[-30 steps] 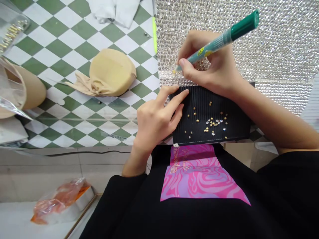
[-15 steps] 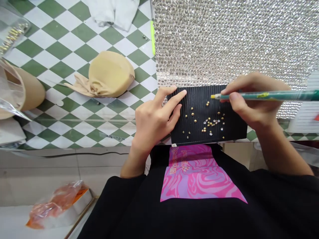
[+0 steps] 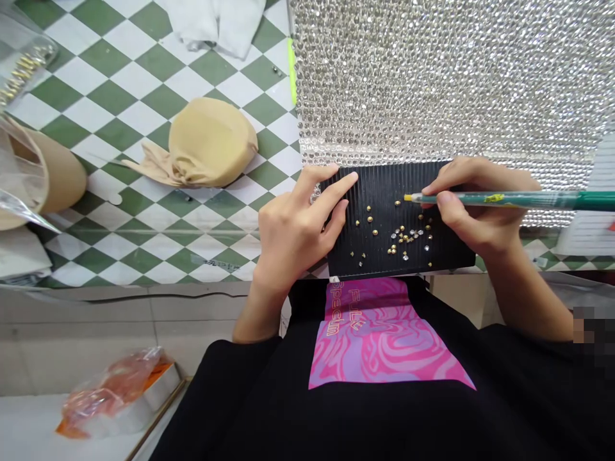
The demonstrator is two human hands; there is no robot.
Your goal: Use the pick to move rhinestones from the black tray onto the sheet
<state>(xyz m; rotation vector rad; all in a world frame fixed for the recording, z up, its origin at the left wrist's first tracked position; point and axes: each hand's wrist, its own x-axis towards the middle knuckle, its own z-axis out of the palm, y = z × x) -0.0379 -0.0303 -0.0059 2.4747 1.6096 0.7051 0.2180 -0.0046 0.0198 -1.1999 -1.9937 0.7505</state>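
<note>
My left hand point(image 3: 295, 230) rests on the left edge of a black ribbed tray point(image 3: 379, 256), fingers stretched flat onto it. Several small gold and clear studs point(image 3: 408, 235) lie scattered on the tray. My right hand point(image 3: 475, 208) pinches a green pen-like picker tool point(image 3: 509, 199), held nearly level, its yellow tip just above the tray near a stud. Beyond the tray lies a large sheet densely covered with shiny rhinestones point(image 3: 442, 77).
A green-and-white checkered table point(image 3: 144, 237) carries a beige fabric cap point(image 3: 211, 144), white cloth point(image 3: 216, 22) and plastic bags point(image 3: 24, 64) at the left. An orange packet in plastic point(image 3: 115, 397) sits low at the left.
My right hand drew the picker tool back from the rhinestone sheet to the tray, turning it level with its tip over the studs. My left hand stayed on the tray's edge.
</note>
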